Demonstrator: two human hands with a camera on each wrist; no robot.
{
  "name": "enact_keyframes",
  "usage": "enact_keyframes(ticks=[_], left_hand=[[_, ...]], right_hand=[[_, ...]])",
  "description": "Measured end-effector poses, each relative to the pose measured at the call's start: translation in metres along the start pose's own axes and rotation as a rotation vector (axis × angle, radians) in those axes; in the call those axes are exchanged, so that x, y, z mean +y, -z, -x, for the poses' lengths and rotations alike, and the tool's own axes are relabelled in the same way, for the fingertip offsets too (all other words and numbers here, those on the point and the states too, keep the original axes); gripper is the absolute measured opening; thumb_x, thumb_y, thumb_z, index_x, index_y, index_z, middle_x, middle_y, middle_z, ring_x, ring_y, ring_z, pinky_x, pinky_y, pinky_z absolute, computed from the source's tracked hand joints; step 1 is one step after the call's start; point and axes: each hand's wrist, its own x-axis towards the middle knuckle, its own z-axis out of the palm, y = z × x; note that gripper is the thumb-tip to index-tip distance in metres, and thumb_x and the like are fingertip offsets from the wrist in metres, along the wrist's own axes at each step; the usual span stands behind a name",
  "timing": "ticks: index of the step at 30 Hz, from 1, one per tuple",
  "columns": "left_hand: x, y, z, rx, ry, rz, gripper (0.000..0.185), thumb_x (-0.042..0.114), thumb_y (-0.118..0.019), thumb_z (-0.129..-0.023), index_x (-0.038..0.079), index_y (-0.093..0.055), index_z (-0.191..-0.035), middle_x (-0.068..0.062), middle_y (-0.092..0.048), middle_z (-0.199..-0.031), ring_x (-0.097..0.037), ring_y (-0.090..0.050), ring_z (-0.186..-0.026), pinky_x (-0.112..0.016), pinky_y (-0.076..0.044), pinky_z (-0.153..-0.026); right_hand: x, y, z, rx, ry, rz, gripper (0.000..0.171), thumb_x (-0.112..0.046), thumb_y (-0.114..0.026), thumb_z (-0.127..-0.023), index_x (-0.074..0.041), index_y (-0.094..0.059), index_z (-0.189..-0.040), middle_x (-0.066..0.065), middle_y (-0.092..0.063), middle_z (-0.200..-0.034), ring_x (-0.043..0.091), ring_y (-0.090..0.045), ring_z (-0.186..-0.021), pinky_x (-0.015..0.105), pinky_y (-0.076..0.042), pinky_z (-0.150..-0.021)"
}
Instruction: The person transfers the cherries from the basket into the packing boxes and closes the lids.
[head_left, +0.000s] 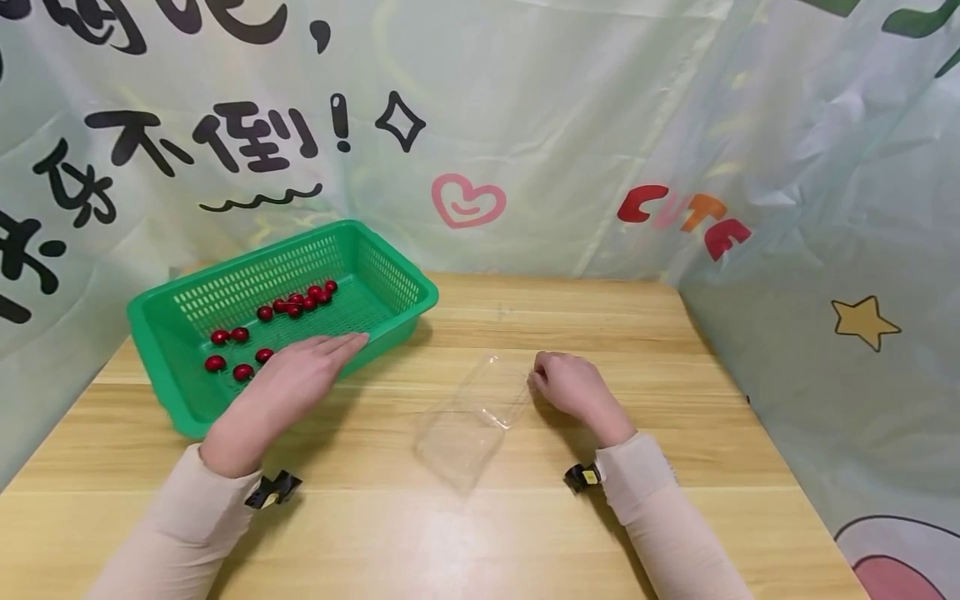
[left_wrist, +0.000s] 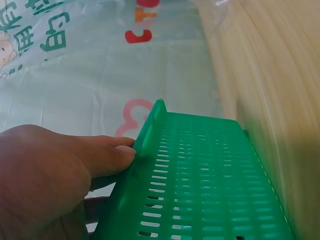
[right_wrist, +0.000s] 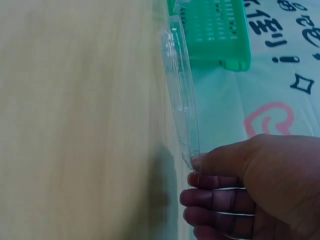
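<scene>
Head view, flat left hand (head_left: 300,379) on perforated green basket (head_left: 390,287), right hand (head_left: 570,385) pinching clear plastic box (head_left: 472,417).

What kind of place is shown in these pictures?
Probably a small indoor booth set up for tabletop handwork: a wooden table, a printed plastic curtain hung close around it, and a green basket of small red fruits.

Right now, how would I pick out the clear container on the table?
On the light wooden table, look right of the green slotted plastic basket. The clear plastic box lies there, touched by the right hand; it alone is see-through.
</scene>
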Motion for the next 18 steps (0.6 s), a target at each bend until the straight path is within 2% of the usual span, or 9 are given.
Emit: enact_keyframes(ticks=[5,8,10,13,18], left_hand=[[0.005,0.002,-0.002,-0.029,0.0,-0.01,0.052,-0.012,-0.058,-0.09,-0.004,-0.047,-0.141,-0.021,-0.055,-0.137,-0.039,-0.056,-0.119,-0.049,-0.049,-0.095],[0.004,0.004,0.002,-0.03,0.001,-0.014,0.053,0.001,-0.062,-0.093,-0.003,-0.045,-0.143,-0.02,-0.053,-0.139,-0.038,-0.055,-0.12,-0.048,-0.051,-0.092],[0.002,0.005,0.005,-0.028,0.006,-0.013,0.054,0.009,-0.064,-0.095,-0.002,-0.044,-0.144,-0.019,-0.051,-0.141,-0.038,-0.055,-0.121,-0.049,-0.051,-0.091],[0.0,0.009,0.013,-0.035,0.024,-0.02,0.056,0.017,-0.064,-0.095,0.001,-0.044,-0.146,-0.017,-0.05,-0.143,-0.038,-0.054,-0.122,-0.051,-0.05,-0.092],[-0.002,0.014,0.031,-0.074,0.008,-0.064,0.061,0.02,-0.066,-0.094,0.006,-0.042,-0.148,-0.016,-0.049,-0.144,-0.038,-0.053,-0.122,-0.055,-0.05,-0.09]], right_hand=[[0.006,0.004,0.003,-0.005,-0.052,-0.016,0.016,-0.025,-0.062,-0.096,-0.008,-0.064,-0.096,0.002,-0.062,-0.081,0.021,-0.059,-0.07,0.042,-0.05,-0.066],[0.004,0.007,0.006,0.04,-0.04,-0.033,0.025,-0.029,-0.061,-0.097,-0.006,-0.064,-0.109,0.006,-0.065,-0.097,0.025,-0.064,-0.084,0.044,-0.053,-0.074],[-0.002,0.011,0.009,0.095,0.013,-0.055,0.031,-0.03,-0.062,-0.096,-0.005,-0.063,-0.115,0.01,-0.066,-0.106,0.029,-0.065,-0.093,0.047,-0.053,-0.08],[-0.013,0.014,0.014,0.163,0.159,-0.068,0.037,-0.031,-0.065,-0.095,-0.003,-0.063,-0.119,0.014,-0.065,-0.113,0.033,-0.063,-0.103,0.049,-0.051,-0.089],[-0.031,0.013,0.026,0.181,0.389,-0.047,0.05,-0.039,-0.062,-0.095,-0.003,-0.058,-0.129,0.014,-0.062,-0.123,0.034,-0.058,-0.115,0.05,-0.045,-0.099]])
